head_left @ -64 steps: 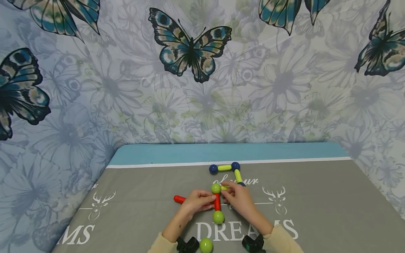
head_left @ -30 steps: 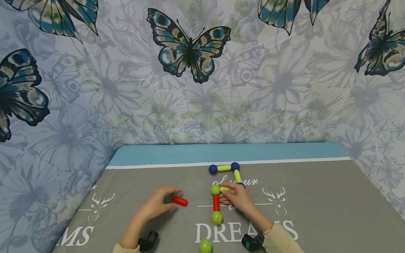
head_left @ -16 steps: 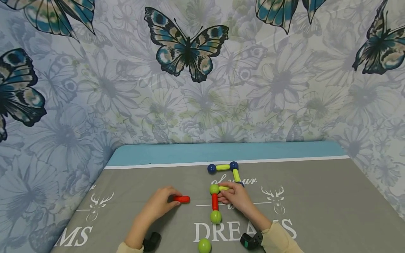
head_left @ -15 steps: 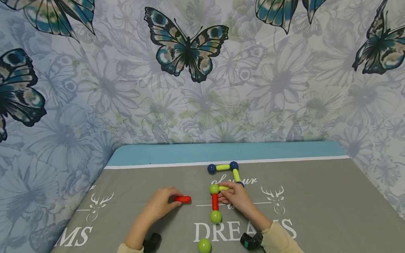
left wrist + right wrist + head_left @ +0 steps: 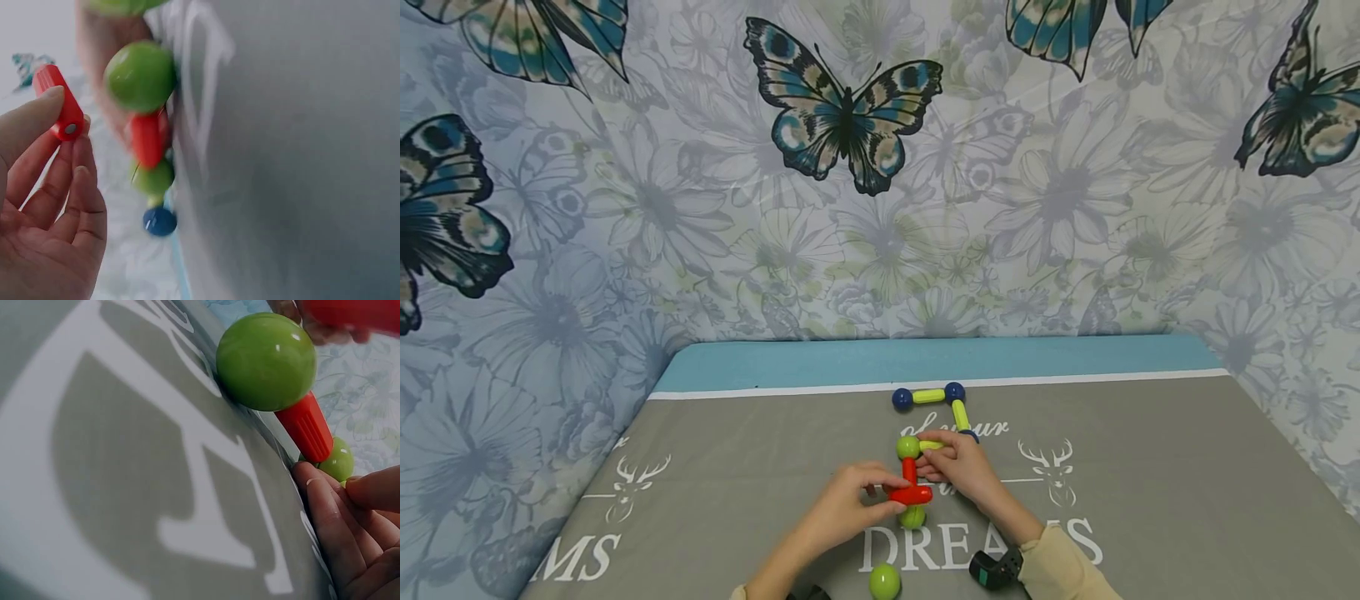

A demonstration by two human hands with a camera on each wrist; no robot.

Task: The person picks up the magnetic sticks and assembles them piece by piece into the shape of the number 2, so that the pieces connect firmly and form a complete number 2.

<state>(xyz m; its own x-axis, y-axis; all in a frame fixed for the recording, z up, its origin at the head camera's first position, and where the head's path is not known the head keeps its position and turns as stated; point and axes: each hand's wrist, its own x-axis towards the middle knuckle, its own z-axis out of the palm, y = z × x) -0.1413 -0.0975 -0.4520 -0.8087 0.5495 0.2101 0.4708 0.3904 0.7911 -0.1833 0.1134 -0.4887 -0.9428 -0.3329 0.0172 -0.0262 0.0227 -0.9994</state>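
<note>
Between thumb and fingertips my left hand (image 5: 842,504) pinches a red magnetic rod (image 5: 913,496), whose silvery end disc faces the left wrist camera. In the head view this rod crosses over a second red rod (image 5: 909,470), which joins a far green ball (image 5: 908,447) to a nearer green ball (image 5: 913,519). My right hand (image 5: 964,468) pinches the yellow-green rod (image 5: 930,445) beside the far green ball, its fingers hiding most of that rod. In the right wrist view the nearer green ball (image 5: 267,361) stands large, below the held red rod (image 5: 356,314).
Beyond my right hand, the chain continues with yellow-green rods (image 5: 929,397) and blue balls (image 5: 955,392), ending in another blue ball (image 5: 902,400). A loose green ball (image 5: 885,582) lies at the near edge of view. Grey printed cloth (image 5: 1150,483) covers the table before a butterfly-patterned backdrop.
My left hand let go of the joined red rod, moved left, picked up the loose red rod and brought it right, over the chain's near end. My right hand stayed in place.
</note>
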